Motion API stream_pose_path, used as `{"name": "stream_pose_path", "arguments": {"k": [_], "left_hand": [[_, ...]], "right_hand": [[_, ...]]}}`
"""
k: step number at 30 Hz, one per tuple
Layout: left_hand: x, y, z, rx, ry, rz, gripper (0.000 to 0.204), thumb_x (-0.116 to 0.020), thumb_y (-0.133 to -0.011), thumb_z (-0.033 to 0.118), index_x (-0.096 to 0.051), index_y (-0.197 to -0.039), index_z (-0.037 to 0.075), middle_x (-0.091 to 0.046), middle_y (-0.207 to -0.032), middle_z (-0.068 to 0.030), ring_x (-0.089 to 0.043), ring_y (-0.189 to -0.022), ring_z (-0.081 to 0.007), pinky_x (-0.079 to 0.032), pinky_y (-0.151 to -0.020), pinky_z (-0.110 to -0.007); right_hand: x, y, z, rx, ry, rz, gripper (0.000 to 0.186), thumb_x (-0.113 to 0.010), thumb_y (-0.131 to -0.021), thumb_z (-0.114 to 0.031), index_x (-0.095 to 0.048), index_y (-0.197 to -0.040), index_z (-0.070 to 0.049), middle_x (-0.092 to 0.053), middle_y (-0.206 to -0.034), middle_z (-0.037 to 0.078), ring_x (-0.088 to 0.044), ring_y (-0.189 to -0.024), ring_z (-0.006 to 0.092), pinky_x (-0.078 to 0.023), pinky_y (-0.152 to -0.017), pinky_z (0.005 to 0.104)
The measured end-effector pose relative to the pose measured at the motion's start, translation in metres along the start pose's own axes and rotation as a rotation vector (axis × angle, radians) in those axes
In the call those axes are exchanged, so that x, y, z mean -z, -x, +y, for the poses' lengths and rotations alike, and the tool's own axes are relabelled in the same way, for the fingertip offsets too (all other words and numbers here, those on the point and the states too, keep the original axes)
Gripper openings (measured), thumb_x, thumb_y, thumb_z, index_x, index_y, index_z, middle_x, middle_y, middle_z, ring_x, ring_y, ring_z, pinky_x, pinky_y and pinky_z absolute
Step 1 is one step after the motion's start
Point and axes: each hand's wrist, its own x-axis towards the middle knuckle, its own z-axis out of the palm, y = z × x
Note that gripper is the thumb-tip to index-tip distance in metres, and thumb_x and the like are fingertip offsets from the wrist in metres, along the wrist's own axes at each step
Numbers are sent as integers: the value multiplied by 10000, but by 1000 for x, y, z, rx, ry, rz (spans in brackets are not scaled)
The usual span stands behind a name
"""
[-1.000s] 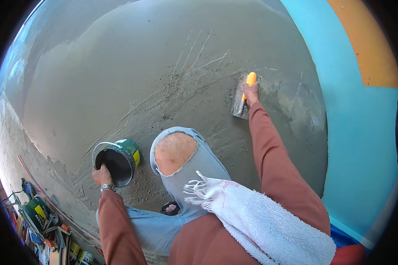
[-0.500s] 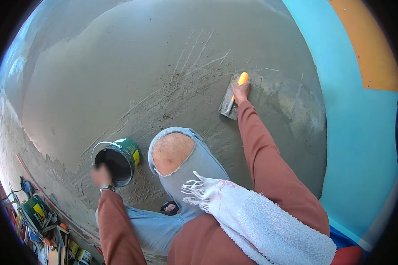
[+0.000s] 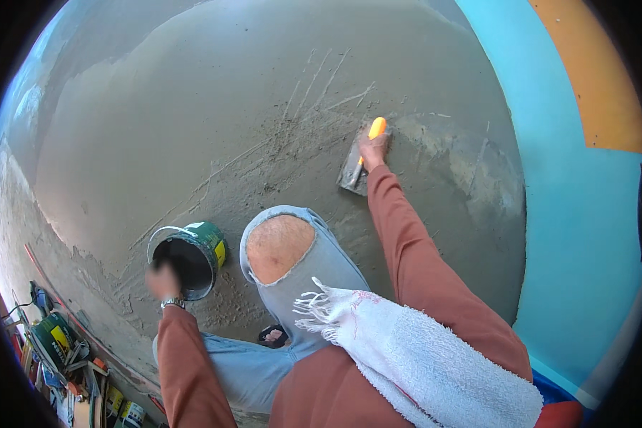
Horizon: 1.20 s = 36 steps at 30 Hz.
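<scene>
My right hand [image 3: 374, 148] is wrapped round the yellow handle of a plastering trowel [image 3: 352, 170]. Its flat metal blade lies against the wet grey cement surface [image 3: 214, 93]. On my left, a dark green bucket [image 3: 212, 241] with a yellow patch and a pale wire handle leans over, its dark mouth facing me. My left hand [image 3: 164, 280], with a metal-band watch at the wrist, is at the near left of the bucket's rim. Motion smears its fingers, so their grip cannot be made out.
My bent knee [image 3: 282, 246] in torn jeans stands between the bucket and my right arm. A white towel [image 3: 428, 349] hangs across me. Turquoise wall [image 3: 563, 214] borders the cement on the right. Tools and containers [image 3: 68, 360] are heaped at the lower left, beside a long reddish rod [image 3: 57, 289].
The trowel and my right hand have slid a little to the left over the cement. My left hand and the bucket are nearly where they were.
</scene>
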Motion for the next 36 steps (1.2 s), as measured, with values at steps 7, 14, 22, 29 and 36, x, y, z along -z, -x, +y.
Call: {"name": "stream_pose_path", "arguments": {"k": [7,14,22,29,36], "left_hand": [[16,4,-12,19,35,36,366,-689,-807,257,-709,-1062,-5,-725,-1019,-231,-693,-952,-396,-515,-845,-456],[8,7,6,3,45,-22,399,-694,-813,270,-698,-1085,-21,-720,-1030,-248,-690,-969,-410,-515,-855,-464],[13,2,-5,20,-10,55,397,-707,-814,280,-702,-1079,-15,-721,-1027,-245,-689,-973,-414,-515,-851,-471],[6,-4,-19,20,29,11,397,-707,-823,310,-717,-1103,29,-738,-1024,-192,-702,-953,-362,-516,-844,-441],[11,4,-17,26,-18,41,381,-688,-805,266,-708,-1073,-4,-719,-1037,-244,-688,-972,-408,-512,-860,-465]], "right_hand": [[-28,98,-30,445,341,-512,533,-671,-840,-255,-439,-1219,40,-641,-1071,305,-656,-993,451,-510,-844,510],[2,20,-15,107,154,-43,496,-669,-854,-257,-495,-1202,50,-645,-1128,309,-654,-1037,464,-531,-861,481],[-28,40,-47,238,144,-272,473,-668,-840,-248,-480,-1164,40,-639,-1046,278,-657,-970,420,-521,-829,478],[-69,100,-68,458,321,-541,492,-657,-860,-265,-470,-1209,28,-619,-1128,331,-607,-1081,499,-497,-902,494],[-27,43,-81,138,177,-276,454,-659,-861,-247,-501,-1175,41,-641,-1080,301,-648,-1014,455,-514,-882,493]]}}
